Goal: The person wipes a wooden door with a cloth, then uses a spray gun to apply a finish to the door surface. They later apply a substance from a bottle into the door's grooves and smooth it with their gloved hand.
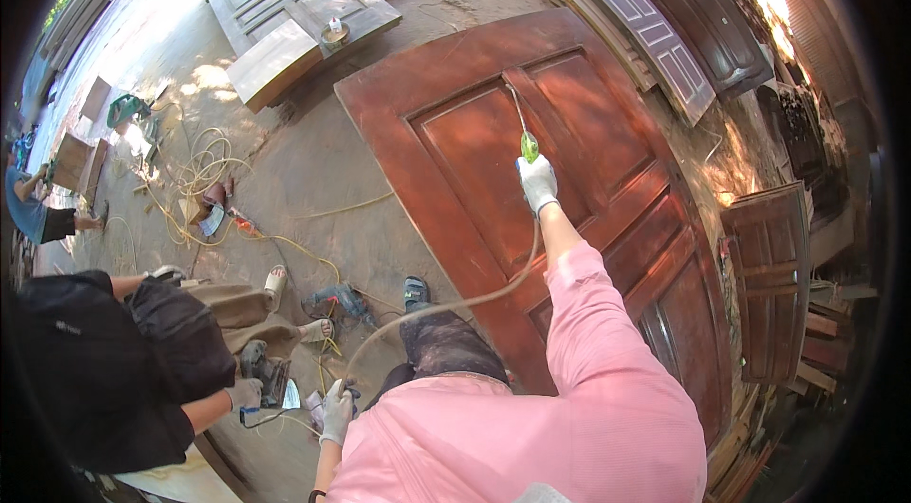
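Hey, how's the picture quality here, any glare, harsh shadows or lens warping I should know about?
Head view: strong fisheye warp, so the red-brown door bows and black corners ring the frame; hard sun overexposes the ground at upper left and a patch at upper right; dappled shadow lies across the door; the right hand and its air tool look sharp; the left hand sits in shade.

A panelled door [569, 190] is laid flat on the ground ahead, and the right hand [538, 182] is stretched over its middle with a thin nozzle tool [524, 128] held on it. A hose [446, 306] is led back to the left hand [337, 411], low and left. Further left, a co-worker [123, 361] is crouched; a drill [340, 298] is lain between. Another door [294, 0] is set behind, further doors [664, 19] to the right.
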Demonstrator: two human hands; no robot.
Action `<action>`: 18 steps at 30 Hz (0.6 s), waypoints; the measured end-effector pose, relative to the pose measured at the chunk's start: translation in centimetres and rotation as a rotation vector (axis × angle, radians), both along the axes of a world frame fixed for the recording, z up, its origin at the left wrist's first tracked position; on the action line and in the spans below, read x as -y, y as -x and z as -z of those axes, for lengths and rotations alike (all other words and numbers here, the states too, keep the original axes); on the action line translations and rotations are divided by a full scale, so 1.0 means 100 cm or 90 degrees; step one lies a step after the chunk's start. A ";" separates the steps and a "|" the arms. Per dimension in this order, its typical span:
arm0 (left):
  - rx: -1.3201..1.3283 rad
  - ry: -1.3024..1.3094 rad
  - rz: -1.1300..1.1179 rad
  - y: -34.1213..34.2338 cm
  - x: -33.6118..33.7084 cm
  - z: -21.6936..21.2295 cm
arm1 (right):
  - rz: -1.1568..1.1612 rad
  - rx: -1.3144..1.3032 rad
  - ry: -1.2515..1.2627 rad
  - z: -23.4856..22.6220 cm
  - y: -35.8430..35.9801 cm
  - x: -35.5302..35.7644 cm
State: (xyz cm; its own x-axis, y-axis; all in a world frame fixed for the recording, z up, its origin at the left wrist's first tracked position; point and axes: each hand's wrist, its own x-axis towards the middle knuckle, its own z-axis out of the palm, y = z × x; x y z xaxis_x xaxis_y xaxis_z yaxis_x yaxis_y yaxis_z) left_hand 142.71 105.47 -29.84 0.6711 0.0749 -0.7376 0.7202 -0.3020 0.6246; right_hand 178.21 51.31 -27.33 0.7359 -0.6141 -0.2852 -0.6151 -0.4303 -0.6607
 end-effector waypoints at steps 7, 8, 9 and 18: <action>0.149 -0.050 0.233 -0.037 -0.012 0.028 | 0.073 0.031 -0.067 -0.015 -0.006 0.028; 0.177 -0.062 0.273 -0.038 -0.022 0.046 | 0.058 0.041 0.016 -0.007 -0.007 0.049; 0.202 -0.083 0.299 -0.035 -0.029 0.059 | 0.065 0.041 -0.005 -0.009 -0.014 0.056; 0.012 -0.080 0.524 -0.074 -0.007 0.059 | 0.128 -0.023 -0.024 -0.021 -0.050 0.125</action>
State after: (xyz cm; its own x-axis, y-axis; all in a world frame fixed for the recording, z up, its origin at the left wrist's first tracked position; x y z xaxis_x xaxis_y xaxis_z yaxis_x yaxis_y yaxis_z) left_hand 150.14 106.17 -35.69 0.5599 -0.3644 -0.7442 0.2287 -0.7953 0.5615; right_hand 183.25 38.83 -25.25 0.5882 -0.7362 -0.3346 -0.7094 -0.2712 -0.6505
